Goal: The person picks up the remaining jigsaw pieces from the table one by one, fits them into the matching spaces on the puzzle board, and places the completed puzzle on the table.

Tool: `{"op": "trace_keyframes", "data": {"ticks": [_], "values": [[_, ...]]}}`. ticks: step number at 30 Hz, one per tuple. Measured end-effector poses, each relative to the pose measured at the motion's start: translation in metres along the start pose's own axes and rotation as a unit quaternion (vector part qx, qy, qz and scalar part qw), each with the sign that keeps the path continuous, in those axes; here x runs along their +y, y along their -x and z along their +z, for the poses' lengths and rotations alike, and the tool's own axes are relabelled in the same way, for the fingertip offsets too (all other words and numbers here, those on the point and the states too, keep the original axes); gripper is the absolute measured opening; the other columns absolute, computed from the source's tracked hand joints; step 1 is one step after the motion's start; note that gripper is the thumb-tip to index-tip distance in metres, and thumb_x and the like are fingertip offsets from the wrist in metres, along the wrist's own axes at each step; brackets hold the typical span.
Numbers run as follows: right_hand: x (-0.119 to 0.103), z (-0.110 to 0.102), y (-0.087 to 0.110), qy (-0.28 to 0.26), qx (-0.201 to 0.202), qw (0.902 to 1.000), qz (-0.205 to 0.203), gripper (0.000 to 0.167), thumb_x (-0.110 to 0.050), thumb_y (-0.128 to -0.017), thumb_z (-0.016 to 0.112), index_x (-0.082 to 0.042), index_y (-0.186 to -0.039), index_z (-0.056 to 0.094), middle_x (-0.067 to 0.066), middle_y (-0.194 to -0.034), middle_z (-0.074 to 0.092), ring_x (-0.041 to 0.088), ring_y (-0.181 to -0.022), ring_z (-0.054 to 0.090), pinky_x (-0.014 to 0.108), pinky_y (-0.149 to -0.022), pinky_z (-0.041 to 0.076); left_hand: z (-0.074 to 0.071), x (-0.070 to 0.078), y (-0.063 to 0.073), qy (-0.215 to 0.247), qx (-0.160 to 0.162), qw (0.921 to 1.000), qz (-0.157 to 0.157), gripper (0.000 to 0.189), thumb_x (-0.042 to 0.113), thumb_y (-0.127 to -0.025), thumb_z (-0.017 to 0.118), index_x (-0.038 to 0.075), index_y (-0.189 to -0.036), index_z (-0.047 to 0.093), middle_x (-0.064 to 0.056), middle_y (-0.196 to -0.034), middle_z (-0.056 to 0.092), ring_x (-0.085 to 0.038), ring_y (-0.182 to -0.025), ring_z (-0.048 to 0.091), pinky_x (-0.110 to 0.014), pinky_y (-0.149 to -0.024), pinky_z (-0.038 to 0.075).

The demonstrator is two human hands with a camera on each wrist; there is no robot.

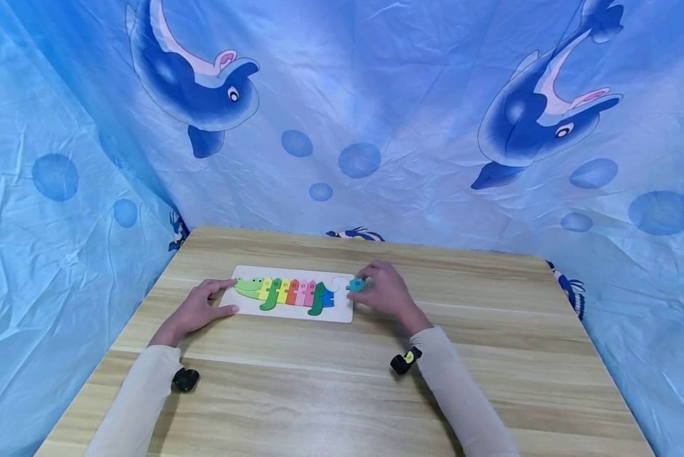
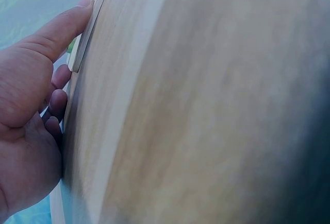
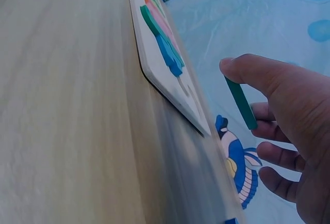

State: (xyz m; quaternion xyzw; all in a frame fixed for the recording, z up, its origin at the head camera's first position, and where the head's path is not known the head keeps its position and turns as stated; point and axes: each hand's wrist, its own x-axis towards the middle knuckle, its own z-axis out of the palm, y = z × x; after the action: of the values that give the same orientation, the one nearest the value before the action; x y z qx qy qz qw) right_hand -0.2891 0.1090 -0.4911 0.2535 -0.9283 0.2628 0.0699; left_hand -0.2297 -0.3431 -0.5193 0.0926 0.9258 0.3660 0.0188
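A white puzzle board [image 1: 285, 315] with a colorful wooden crocodile lies on the table. Its green head [image 1: 248, 287] is at the left, followed by yellow, red, pink and blue pieces and two green legs. At the board's left end my left hand [image 1: 196, 308] rests with thumb and fingers spread, the fingertips touching it. In the left wrist view the thumb [image 2: 69, 26] lies along the board's edge. My right hand [image 1: 386, 289] pinches a teal puzzle piece [image 1: 356, 284] between thumb and fingers, over the board's right end. In the right wrist view this piece [image 3: 240, 103] is seen edge-on, raised.
The wood-grain table [image 1: 319, 393] extends on all sides of the board. Behind it hangs a blue curtain [image 1: 422, 209] printed with dolphins and bubbles. A white outline [image 1: 339, 283] shows on the board right of the blue piece [image 1: 328, 297].
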Motion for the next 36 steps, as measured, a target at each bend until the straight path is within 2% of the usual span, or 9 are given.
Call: {"op": "trace_keyframes", "data": {"ticks": [4,11,23,36], "values": [[-0.003,0.006,-0.002,-0.003,-0.003,1.0000,0.000,0.050,-0.051,-0.079,0.085,-0.012,-0.111,0.079,-0.001,-0.104,0.067,0.019,-0.102,0.059,0.038,-0.092,0.053,0.000,0.000,0.000,-0.003,0.000,1.0000,-0.001,0.071,0.030,-0.090,0.081,0.001,-0.148,0.051,-0.030,-0.145,0.046,-0.050,-0.131,0.044,-0.065,-0.106,0.039],[-0.008,0.016,-0.005,-0.014,-0.009,0.9999,0.002,0.049,-0.050,-0.079,0.085,-0.012,-0.110,0.079,-0.001,-0.107,0.067,0.018,-0.104,0.059,0.038,-0.091,0.053,0.001,-0.001,-0.002,-0.006,0.003,1.0000,0.003,0.071,0.031,-0.090,0.081,0.002,-0.148,0.051,-0.029,-0.145,0.046,-0.050,-0.130,0.045,-0.065,-0.105,0.039],[-0.014,0.030,-0.006,-0.002,-0.027,0.9996,0.013,0.053,-0.053,-0.080,0.084,-0.012,-0.113,0.078,-0.001,-0.105,0.065,0.017,-0.098,0.057,0.034,-0.083,0.052,0.001,-0.001,-0.001,-0.005,0.003,1.0000,-0.002,0.071,0.031,-0.090,0.081,0.002,-0.148,0.052,-0.029,-0.145,0.046,-0.049,-0.131,0.045,-0.065,-0.106,0.039],[-0.015,0.037,-0.005,0.005,-0.041,0.9991,0.011,0.055,-0.054,-0.080,0.084,-0.012,-0.115,0.078,-0.001,-0.106,0.064,0.016,-0.096,0.057,0.035,-0.084,0.053,0.002,-0.003,0.000,-0.006,0.008,1.0000,-0.002,0.071,0.032,-0.089,0.081,0.003,-0.147,0.053,-0.028,-0.143,0.047,-0.049,-0.131,0.044,-0.065,-0.106,0.038]]}}
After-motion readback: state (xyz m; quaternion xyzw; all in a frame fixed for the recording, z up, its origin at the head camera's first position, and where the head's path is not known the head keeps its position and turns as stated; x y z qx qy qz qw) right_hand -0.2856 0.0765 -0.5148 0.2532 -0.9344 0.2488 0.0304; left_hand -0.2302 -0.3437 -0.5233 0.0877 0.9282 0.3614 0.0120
